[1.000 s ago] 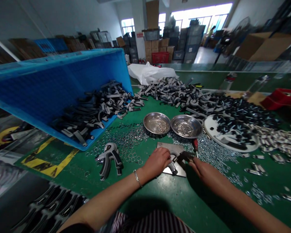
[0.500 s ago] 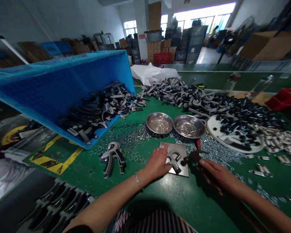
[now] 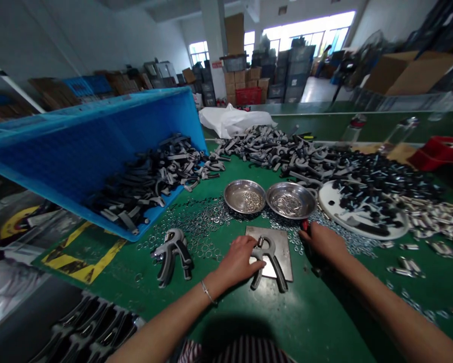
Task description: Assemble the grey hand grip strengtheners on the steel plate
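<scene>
My left hand [image 3: 238,259] pinches a grey-and-black spring hand grip [image 3: 267,252] by its left side. The grip's ring and coil lie over a square metal plate [image 3: 284,242], and its two handles point toward me. To the right of the plate, my right hand [image 3: 325,243] is closed round a dark hammer [image 3: 316,269], mostly hidden under the fingers and in shadow. A small red piece [image 3: 305,225] shows at its fingertips; whether it belongs to the hammer I cannot tell. Another hand grip [image 3: 173,257] rests on the green table left of my left hand.
Two steel bowls [image 3: 234,205] of small metal parts stand beyond the plate. A blue crate [image 3: 166,113] of grey handles lies tipped at left. A white lid [image 3: 362,230] with black knobs sits right. Loose rings [image 3: 207,249] and a pile of handles [image 3: 272,146] cover the table.
My right hand has moved up and away from the plate, taking the hammer off the hand grip. The hand grip has turned, so its handles now spread toward me.
</scene>
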Tool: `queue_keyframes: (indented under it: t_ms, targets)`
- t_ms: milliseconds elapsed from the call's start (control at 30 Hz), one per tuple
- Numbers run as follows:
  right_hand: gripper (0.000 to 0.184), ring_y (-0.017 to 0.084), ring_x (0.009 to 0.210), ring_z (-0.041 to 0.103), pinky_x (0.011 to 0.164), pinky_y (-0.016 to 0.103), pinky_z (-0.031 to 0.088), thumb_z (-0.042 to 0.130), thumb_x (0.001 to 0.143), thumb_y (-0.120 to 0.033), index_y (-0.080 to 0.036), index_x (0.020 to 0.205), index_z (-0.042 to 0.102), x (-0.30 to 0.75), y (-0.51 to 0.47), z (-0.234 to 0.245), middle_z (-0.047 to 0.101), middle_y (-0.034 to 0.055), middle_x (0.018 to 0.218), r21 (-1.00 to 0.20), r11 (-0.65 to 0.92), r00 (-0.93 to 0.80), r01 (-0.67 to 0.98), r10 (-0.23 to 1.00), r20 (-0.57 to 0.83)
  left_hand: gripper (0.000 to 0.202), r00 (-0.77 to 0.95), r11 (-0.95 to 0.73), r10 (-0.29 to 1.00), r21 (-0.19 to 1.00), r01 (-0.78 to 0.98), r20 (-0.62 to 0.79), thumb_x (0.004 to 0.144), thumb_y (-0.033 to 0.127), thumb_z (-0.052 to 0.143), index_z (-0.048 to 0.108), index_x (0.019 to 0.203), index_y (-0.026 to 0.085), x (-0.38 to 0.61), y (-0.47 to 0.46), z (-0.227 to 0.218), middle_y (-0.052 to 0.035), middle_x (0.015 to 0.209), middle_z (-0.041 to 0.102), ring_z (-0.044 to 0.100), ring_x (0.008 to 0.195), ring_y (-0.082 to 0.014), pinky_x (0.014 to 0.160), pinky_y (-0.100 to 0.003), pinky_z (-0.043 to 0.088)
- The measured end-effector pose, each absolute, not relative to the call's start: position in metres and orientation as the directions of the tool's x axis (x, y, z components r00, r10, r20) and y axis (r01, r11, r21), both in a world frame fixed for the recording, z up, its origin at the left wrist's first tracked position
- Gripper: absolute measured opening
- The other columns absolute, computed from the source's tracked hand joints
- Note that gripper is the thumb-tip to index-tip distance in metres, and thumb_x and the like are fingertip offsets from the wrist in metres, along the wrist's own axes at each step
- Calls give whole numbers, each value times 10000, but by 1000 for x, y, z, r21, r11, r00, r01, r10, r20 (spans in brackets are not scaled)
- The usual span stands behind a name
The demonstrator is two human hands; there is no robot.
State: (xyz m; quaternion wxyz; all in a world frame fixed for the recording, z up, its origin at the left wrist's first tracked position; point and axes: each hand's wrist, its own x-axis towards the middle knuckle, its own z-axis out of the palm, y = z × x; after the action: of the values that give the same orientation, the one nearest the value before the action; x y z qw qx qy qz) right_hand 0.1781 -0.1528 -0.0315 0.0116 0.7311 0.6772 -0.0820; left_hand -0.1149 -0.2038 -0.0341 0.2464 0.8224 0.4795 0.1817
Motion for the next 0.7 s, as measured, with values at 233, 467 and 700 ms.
queue_keyframes:
  t_ms: [233,467,700]
  targets:
    - [323,302,723,685,622,373,476,518,883,-454,-161,1017,545,200,-176,-5,716,163,838,-336,-90,92,937,996,-10,435,429,-379,900,627,680,79,809,340,755,633,1203,202,-111,-203,-43,-80,1254,593,492,1169,-276,1021,-419,390]
    - [304,246,611,697,607,390,573,492,934,-573,-272,954,454,103,-196,-14,734,52,767,-971,-107,-14,215,994,-112,410,392,-351,916,640,684,82,844,387,729,609,1201,224,-112,-206,-42,-70,1256,594,493,1171,-271,996,-413,383]
    - [312,249,624,702,611,370,543,462,952,-586,-276,969,438,79,-194,-37,757,62,812,-945,-62,43,321,998,-51,394,393,-329,918,659,676,56,836,380,739,605,1172,224,-111,-204,-44,-68,1243,598,492,1166,-280,990,-413,384]
